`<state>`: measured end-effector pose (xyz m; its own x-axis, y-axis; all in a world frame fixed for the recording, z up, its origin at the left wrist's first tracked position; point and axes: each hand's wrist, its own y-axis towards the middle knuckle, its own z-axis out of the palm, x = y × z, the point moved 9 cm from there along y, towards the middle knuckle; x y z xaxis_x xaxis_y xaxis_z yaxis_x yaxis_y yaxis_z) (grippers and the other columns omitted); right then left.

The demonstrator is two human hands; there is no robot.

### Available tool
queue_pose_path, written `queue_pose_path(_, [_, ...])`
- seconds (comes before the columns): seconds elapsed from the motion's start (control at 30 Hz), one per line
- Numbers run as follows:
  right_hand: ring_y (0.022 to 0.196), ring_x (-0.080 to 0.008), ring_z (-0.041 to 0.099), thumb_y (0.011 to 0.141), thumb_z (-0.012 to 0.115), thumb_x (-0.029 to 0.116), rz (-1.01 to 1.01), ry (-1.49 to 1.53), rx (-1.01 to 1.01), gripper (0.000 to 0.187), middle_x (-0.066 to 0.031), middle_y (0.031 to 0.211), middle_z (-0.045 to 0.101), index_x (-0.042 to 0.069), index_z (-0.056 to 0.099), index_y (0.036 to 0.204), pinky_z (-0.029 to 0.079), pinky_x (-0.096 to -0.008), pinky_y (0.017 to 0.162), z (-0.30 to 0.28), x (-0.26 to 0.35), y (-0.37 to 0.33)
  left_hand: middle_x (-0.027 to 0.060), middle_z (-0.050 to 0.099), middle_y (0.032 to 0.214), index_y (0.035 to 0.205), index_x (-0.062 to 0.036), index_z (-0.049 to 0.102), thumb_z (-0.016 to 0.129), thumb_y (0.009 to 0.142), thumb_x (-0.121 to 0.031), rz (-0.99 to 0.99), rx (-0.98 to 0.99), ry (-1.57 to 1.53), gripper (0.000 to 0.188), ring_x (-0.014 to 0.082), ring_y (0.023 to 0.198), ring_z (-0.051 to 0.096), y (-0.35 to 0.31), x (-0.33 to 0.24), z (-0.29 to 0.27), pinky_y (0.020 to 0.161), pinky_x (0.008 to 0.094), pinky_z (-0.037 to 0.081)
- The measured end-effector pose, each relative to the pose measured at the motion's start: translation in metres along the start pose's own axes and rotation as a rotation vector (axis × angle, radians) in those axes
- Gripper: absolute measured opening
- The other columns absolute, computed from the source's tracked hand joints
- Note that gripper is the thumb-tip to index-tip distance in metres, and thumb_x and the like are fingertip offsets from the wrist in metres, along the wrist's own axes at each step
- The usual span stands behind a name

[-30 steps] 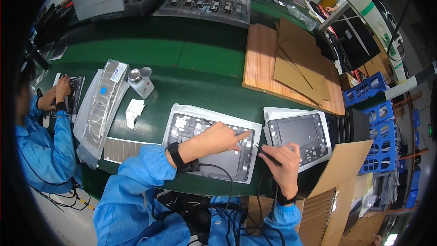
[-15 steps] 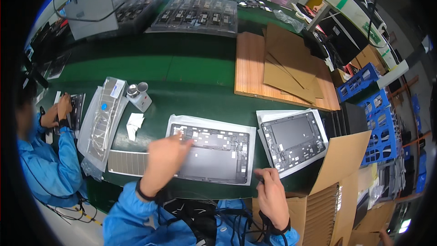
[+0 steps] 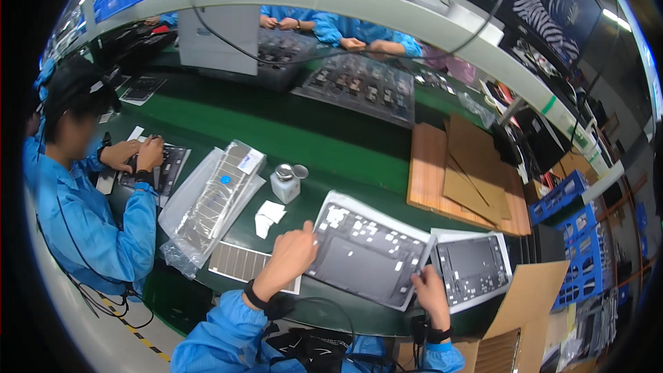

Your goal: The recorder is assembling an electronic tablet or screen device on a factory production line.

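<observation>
Green bench (image 3: 324,145); flat grey panel (image 3: 366,257), white stickers dotted on top.

This is a factory assembly line for electronics. A long green table (image 3: 331,145) runs across the middle of the frame, with workers in matching blue smocks seated along it: one at the left edge (image 3: 83,214), others at the top centre (image 3: 359,31). Dark grey device panels (image 3: 369,255) lie on white sheets at each seat. Cardboard sheets (image 3: 469,173) are stacked at right, with blue plastic crates (image 3: 580,249) beside them. The person's wrists carry grounding straps (image 3: 255,298).
</observation>
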<state>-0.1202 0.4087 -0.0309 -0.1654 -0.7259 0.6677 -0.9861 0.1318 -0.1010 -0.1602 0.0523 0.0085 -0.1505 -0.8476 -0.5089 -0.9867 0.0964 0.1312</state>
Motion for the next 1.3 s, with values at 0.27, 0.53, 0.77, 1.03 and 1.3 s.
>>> queue_pose_path(0.27, [0.084,-0.0163,0.054,0.098,0.062,0.009,-0.199,0.43,-0.233,0.016,-0.0045,0.091,0.06,-0.002,0.058,0.109,0.046,-0.0331,0.076,-0.031,0.091,0.197,0.0216,0.066,0.069,0.108,-0.0037,0.06,0.058,0.103,-0.033,0.026,-0.342,-0.038,0.03,0.0449,0.071,0.066,0.069,-0.029,-0.149,0.064,0.0548,0.049])
queue_pose_path(0.53, [0.098,-0.0424,0.067,0.089,0.063,0.01,-0.013,0.137,-0.341,0.026,-0.0231,0.097,0.067,-0.001,0.05,0.11,0.051,-0.0489,0.088,0.077,0.098,0.318,0.0195,0.064,0.062,0.105,-0.0104,0.067,0.064,0.099,-0.029,-0.143,-0.161,-0.05,0.02,0.0427,0.062,0.066,-0.055,0.023,-0.09,0.058,0.0537,0.05])
queue_pose_path(0.77, [0.091,-0.047,0.066,0.092,0.057,0.011,-0.457,-0.066,-0.286,0.018,-0.028,0.097,0.069,-0.004,0.067,0.094,0.052,-0.0552,0.079,0.069,0.168,0.254,0.0201,0.068,0.07,0.104,-0.0082,0.069,0.061,0.101,-0.027,-0.108,0.021,-0.129,0.021,0.0423,0.069,0.068,-0.078,0.024,-0.042,0.063,0.0509,0.05])
queue_pose_path(1.03, [0.06,-0.0134,0.065,0.1,0.057,0.008,-0.249,0.515,-0.067,0.017,-0.005,0.065,0.066,0.001,0.072,0.097,0.051,-0.0293,0.058,-0.009,0.144,-0.093,0.0128,0.073,0.076,0.105,-0.0026,0.071,0.053,0.106,-0.027,0.027,0.411,-0.637,0.03,0.0223,0.063,0.065,0.002,-0.077,0.082,0.061,0.0361,0.049])
queue_pose_path(1.3, [0.053,-0.0054,0.054,0.101,0.067,0.025,0.413,0.529,-0.673,0.029,-0.002,0.063,0.065,-0.002,0.074,0.093,0.042,-0.024,0.05,-0.089,-0.084,-0.144,0.0058,0.078,0.086,0.102,0.0033,0.067,0.055,0.107,-0.031,-0.014,0.803,-0.917,0.036,0.0132,0.066,0.062,0.044,-0.221,0.199,0.067,0.0296,0.05])
